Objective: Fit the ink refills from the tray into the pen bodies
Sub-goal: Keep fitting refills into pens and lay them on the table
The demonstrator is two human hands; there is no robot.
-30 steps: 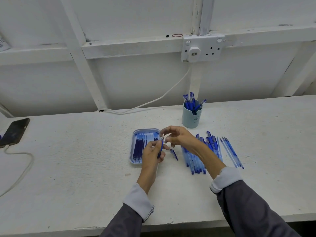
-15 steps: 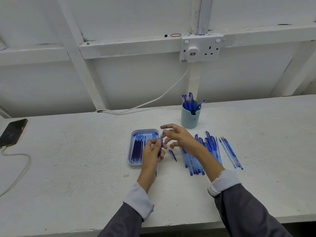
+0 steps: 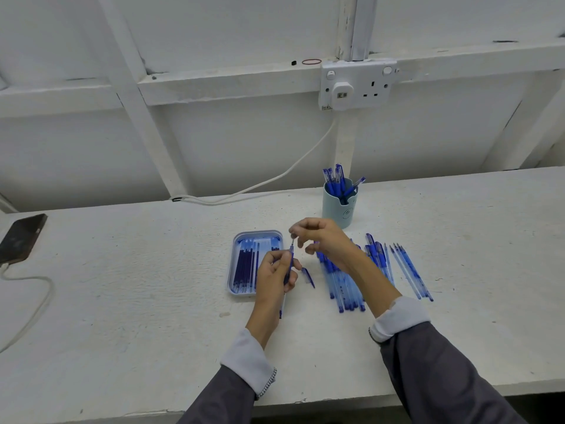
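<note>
Item: pen body (image 3: 290,254), translucent blue barrel with a darker core and a small grey tip at the upper end; held near upright above the table (image 3: 122,286), just right of the tray (image 3: 234,243), its lower end showing below the palm

Left hand (image 3: 275,278): fingers curled round the barrel's middle

Right hand (image 3: 325,240): thumb and forefinger pinched on the upper tip of the same pen body, the other fingers loosely curled; both hands close together

Tray: pale blue, rounded corners, holding ink refills (image 3: 244,267) laid parallel, dark blue along most of their length

Loose cap (image 3: 308,276): blue, lying on the table between the tray and the row of pen bodies (image 3: 345,289)

Cup (image 3: 337,206): pale blue, upright behind the hands, holding capped pens (image 3: 334,179); a faint mark on its wall, too small to read
</note>
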